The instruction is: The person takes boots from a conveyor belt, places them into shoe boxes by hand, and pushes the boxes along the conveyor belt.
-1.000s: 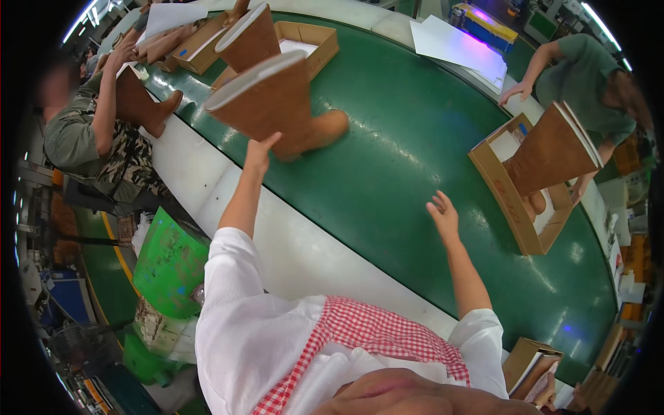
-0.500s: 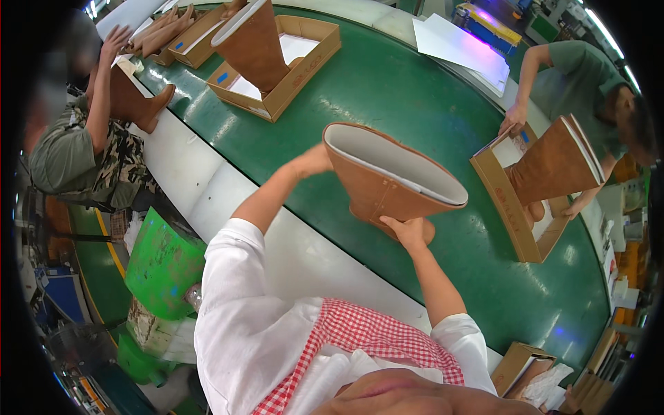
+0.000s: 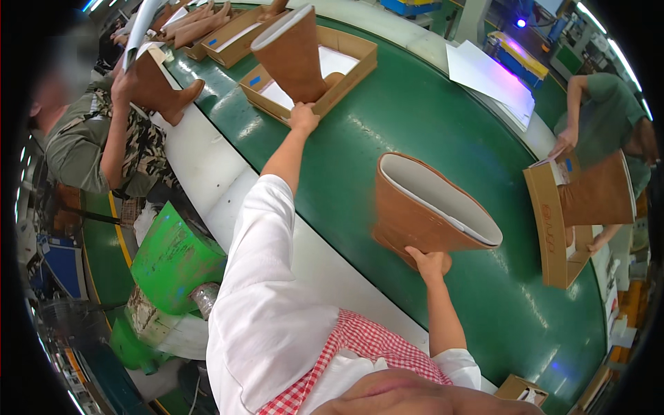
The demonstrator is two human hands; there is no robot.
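My right hand grips a tall brown boot low down near its foot, thumb on the near side. The boot stands over the green table with its wide, pale-lined opening turned up toward me. My left hand reaches far forward and is closed on the near wall of an open cardboard box. In that box, on white paper, another brown boot stands upright, just beyond my left fingers. Part of those fingers is hidden by the hand itself.
At the left, a co-worker has a brown boot at the table edge. Another person on the right handles a boxed boot. White sheets lie at the far edge. A green bin stands left of me.
My left hand has left the held boot and stretched forward to the box. My right hand keeps its hold on the boot. The view has shifted, and the boxes sit differently in it.
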